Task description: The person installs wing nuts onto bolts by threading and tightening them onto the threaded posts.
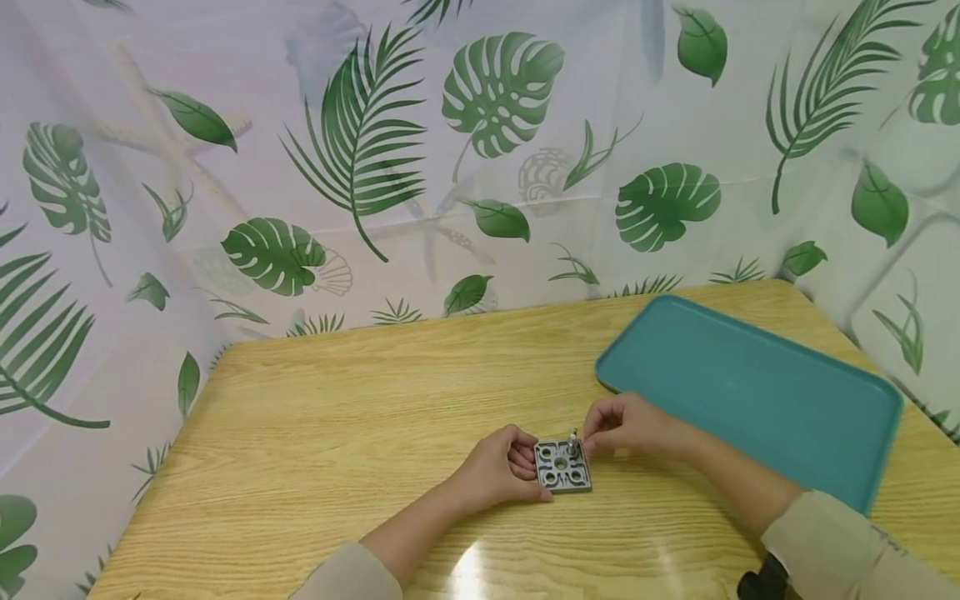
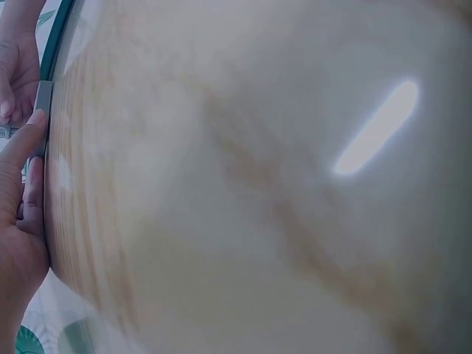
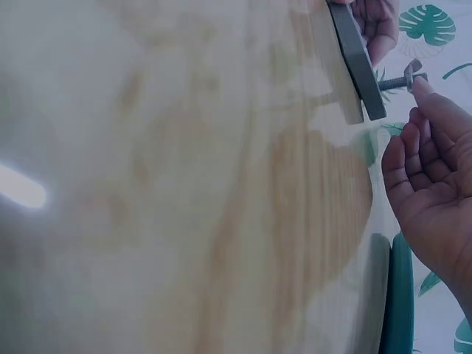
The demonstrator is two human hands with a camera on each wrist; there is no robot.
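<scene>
A person's left hand (image 1: 498,468) holds a flat metal plate (image 1: 566,477) by its left side, thumb at the near edge and fingers at the left and far side. The plate is low over the table (image 1: 375,417), with its holes facing up; it is hard to tell if all of it touches the wood. That grip likely makes the plate steady and leaves its right side free. A bolt (image 3: 393,83) stands up from the far right corner, with a nut (image 3: 410,76) with wings near its top. The right hand (image 1: 630,423) is narrow, coming from the right, fingers curled, and seems to pinch the nut with its thumb tip. The blue tray (image 1: 750,392) lies at the far right, perhaps to give both hands room.
</scene>
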